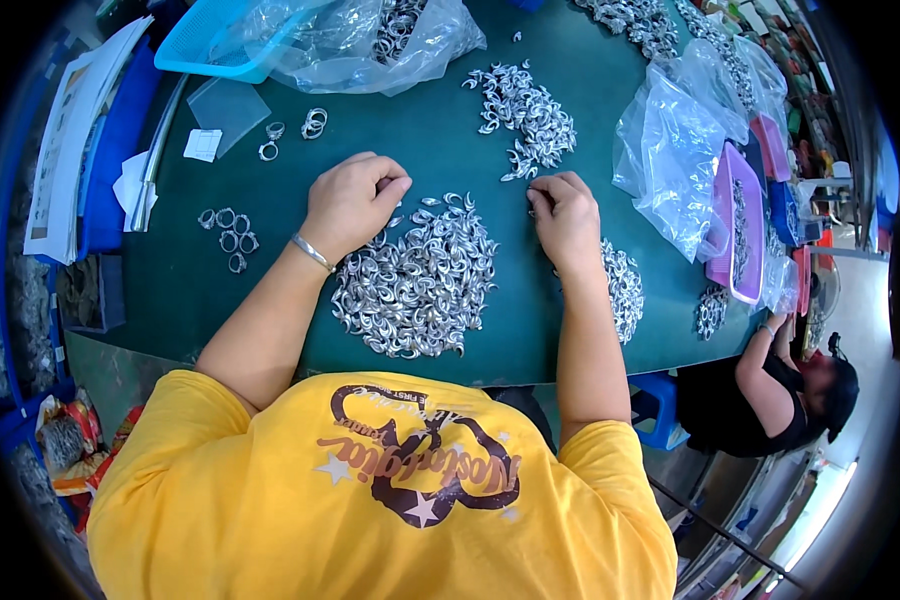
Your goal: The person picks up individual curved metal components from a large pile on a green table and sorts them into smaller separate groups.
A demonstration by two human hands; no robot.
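Observation:
My left hand [355,204], with a silver bangle on the wrist, is closed at the upper left edge of a large pile of small curved silver metal pieces [417,280]. Its fingers curl under, hiding whatever they may hold. To the right of that pile, my right hand [567,215] is pinched, thumb against fingers; anything between them is too small to make out. Just beyond it lies another heap of curved pieces [532,115]. A third heap [622,290] is partly covered by my right forearm.
Silver rings [229,236] lie at the left, with more rings [313,124] farther back. A blue basket [210,45] and clear plastic bag [360,50] stand at the back. Rightward are another plastic bag [670,150], a pink tray [720,265] and a seated person [770,390].

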